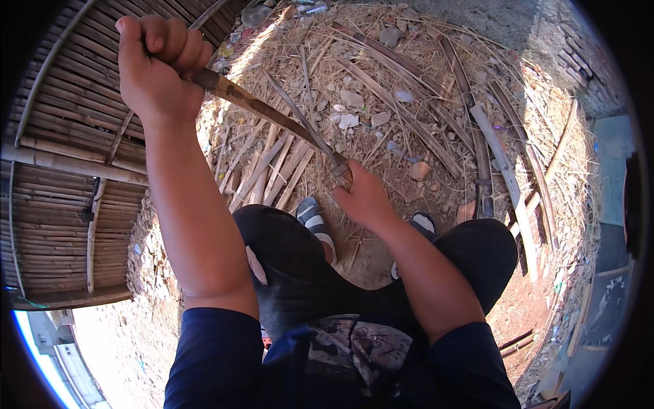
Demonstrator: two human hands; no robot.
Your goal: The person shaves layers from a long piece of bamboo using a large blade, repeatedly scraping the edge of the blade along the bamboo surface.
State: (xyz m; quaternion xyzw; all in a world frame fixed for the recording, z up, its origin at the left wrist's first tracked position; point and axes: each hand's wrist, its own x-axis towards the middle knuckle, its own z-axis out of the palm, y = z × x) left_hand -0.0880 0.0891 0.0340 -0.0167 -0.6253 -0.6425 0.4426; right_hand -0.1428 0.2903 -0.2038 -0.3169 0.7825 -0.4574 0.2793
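Note:
My left hand (163, 71) is raised at the upper left, its fingers wrapped round one end of a brown bamboo strip (248, 102). The strip slopes down to the right, toward my other hand. In front of my knees, my right hand (364, 198) grips the handle of a long-bladed knife (300, 116). Its narrow blade points away and to the left, and meets or crosses the strip near the handle; whether it cuts into the wood I cannot tell. Several split bamboo pieces (272, 170) lie on the ground below the strip.
Longer bamboo lengths (409, 112) lie on the straw-littered ground ahead and to the right, among stones and scraps. A slatted bamboo wall (75, 129) stands on the left. My sandalled feet (313, 221) are between the knees and the pieces. A blue-grey panel (610, 170) is at far right.

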